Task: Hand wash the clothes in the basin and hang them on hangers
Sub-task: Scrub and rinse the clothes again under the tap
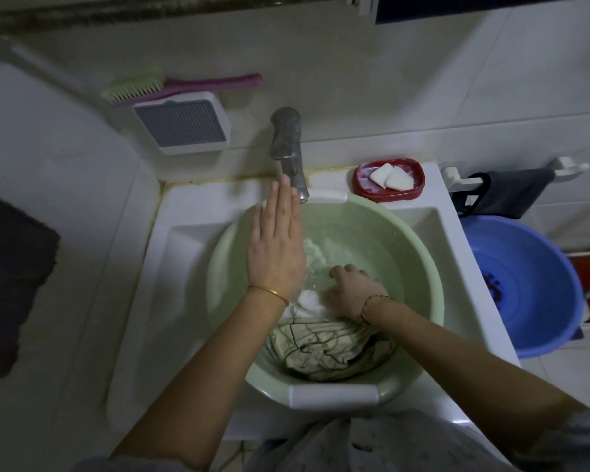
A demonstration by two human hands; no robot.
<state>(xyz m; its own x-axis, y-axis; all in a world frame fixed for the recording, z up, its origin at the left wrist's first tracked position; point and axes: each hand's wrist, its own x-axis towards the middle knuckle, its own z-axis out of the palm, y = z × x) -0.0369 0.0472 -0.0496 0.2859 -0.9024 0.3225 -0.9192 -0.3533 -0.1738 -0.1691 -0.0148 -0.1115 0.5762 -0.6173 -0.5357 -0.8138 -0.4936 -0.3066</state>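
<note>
Left hand [276, 240] is flat, fingers straight and together, raised beside the tap [288, 151], holding nothing. Right hand [353, 289] is down in the green basin [423, 253], fingers curled onto the clothes [327, 345], which lie bunched against the near wall with a white piece under the knuckles. Water froths under the spout. The risk, as I see it: leave the tap running and the basin spills into the sink [184, 253]. Soap [390, 178] waits in the red dish [389, 195] behind.
</note>
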